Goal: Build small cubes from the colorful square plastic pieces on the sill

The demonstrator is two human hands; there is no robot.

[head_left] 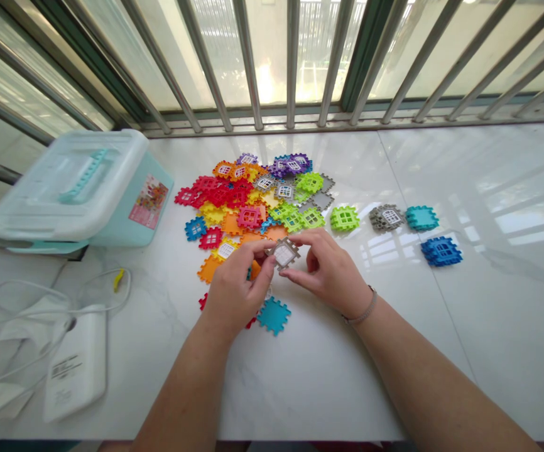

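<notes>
Gray window tile point(284, 253), left hand point(235, 279) pinching, right hand point(335, 267) at edge

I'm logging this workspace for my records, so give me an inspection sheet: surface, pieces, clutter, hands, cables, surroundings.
Surface: white, glossy tabletop, with reflections at the right.
Pieces: mixed-colour pile of notched tiles in the middle; to its right, a green stack, grey stack, turquoise stack and, nearer the person, blue stack.
Clutter: lidded box and a white device, both at the left.
Hands: left hand pinches a grey window tile; right hand has fingertips at its edge, grip unclear.
Cables: white cable looped loosely around the device's area.
Surroundings: metal bars before window panes along the far side; other people: nothing seen.
</notes>
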